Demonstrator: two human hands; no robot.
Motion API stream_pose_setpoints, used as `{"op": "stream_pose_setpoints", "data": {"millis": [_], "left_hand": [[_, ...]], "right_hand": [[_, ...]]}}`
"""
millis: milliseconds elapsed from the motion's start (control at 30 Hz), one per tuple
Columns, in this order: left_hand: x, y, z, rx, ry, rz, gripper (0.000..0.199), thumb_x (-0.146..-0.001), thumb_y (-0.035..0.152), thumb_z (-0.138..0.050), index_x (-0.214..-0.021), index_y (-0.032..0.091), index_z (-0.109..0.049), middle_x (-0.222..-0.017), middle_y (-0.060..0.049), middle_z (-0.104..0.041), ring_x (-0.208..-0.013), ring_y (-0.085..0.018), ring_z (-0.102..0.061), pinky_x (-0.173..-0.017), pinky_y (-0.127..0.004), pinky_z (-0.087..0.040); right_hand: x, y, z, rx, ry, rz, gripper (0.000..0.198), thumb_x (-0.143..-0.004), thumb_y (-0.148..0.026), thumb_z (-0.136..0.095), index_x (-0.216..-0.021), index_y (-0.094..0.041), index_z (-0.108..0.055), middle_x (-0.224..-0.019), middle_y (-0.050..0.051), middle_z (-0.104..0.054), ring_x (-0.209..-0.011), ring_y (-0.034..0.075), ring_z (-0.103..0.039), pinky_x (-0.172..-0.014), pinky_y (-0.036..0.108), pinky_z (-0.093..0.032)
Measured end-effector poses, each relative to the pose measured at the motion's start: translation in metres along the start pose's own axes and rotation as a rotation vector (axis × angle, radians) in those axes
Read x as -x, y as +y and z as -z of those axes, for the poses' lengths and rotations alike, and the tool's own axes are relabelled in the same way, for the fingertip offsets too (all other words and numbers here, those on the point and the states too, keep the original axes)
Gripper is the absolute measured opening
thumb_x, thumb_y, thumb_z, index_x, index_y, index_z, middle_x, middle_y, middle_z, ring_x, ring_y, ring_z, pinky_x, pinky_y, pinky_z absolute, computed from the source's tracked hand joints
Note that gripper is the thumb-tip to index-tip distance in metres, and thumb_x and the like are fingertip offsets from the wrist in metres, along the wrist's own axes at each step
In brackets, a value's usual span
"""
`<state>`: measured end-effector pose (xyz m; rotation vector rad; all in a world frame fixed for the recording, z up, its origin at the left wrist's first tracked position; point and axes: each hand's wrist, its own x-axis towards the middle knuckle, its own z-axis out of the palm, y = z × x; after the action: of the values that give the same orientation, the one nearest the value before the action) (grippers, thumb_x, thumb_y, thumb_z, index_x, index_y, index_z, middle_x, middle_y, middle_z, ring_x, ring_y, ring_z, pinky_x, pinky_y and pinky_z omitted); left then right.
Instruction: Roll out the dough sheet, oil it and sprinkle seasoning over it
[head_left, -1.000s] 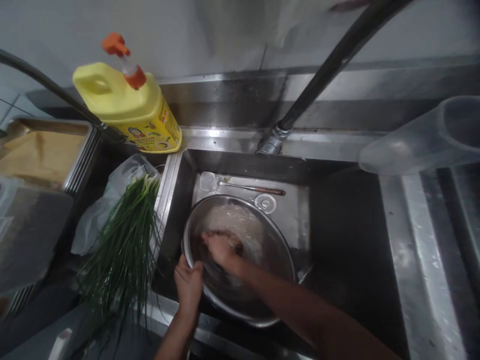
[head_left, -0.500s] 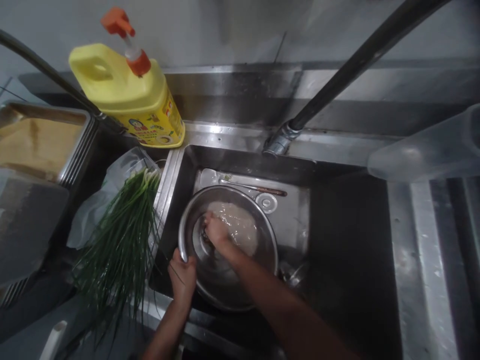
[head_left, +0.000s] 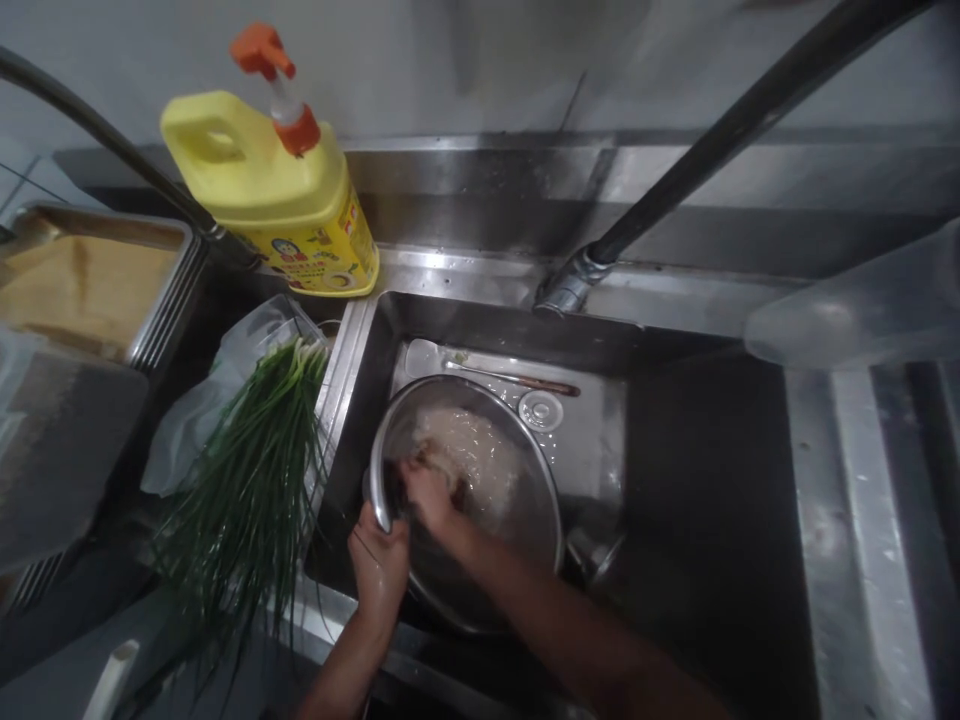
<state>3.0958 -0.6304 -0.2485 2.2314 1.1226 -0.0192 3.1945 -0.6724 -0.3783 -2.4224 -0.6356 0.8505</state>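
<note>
My left hand (head_left: 379,550) grips the near-left rim of a round metal bowl (head_left: 553,500), fingers wrapped over the edge. The bowl stands in the sink, its left rim tipped up. Inside it lies a pale, wet, glistening mass (head_left: 480,450) in a little liquid, with a brownish patch beside my right hand. My right hand (head_left: 427,492) reaches into the bowl at the left edge of this mass. Its fingers are curled, and what they hold is hidden.
A spatula (head_left: 517,380) and a round drain cover (head_left: 541,410) lie in the sink (head_left: 600,440) behind the bowl. On the left are green chives (head_left: 247,480), metal trays (head_left: 161,290) and a yellow jug with a pump (head_left: 262,190). A faucet (head_left: 570,280) hangs above.
My left hand has lifted the bowl's left rim slightly. My right hand has shifted within the bowl, and brownish matter now shows beside it. The whole view has moved a little.
</note>
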Motion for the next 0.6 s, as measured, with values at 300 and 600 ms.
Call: {"op": "stream_pose_setpoints", "data": {"millis": [300, 600], "left_hand": [[-0.002, 0.003, -0.002, 0.031, -0.013, 0.004, 0.004, -0.063, 0.019, -0.048, -0.062, 0.02, -0.044, -0.049, 0.004, -0.043, -0.047, -0.013, -0.042, -0.048, -0.024, -0.03], [-0.002, 0.006, -0.004, 0.009, -0.03, 0.012, 0.008, -0.065, 0.018, -0.048, -0.061, 0.021, -0.041, -0.05, 0.004, -0.044, -0.048, -0.013, -0.043, -0.049, -0.024, -0.03]], "right_hand": [[0.009, 0.009, -0.006, 0.02, 0.055, 0.086, 0.027, -0.085, -0.016, -0.042, -0.109, -0.022, -0.053, -0.102, 0.008, -0.063, -0.088, 0.019, -0.061, -0.072, 0.028, -0.042], [-0.007, 0.019, -0.004, -0.002, 0.05, -0.026, 0.025, -0.085, -0.018, -0.045, -0.106, -0.02, -0.057, -0.092, 0.009, -0.064, -0.084, 0.019, -0.06, -0.068, 0.026, -0.04]]}}
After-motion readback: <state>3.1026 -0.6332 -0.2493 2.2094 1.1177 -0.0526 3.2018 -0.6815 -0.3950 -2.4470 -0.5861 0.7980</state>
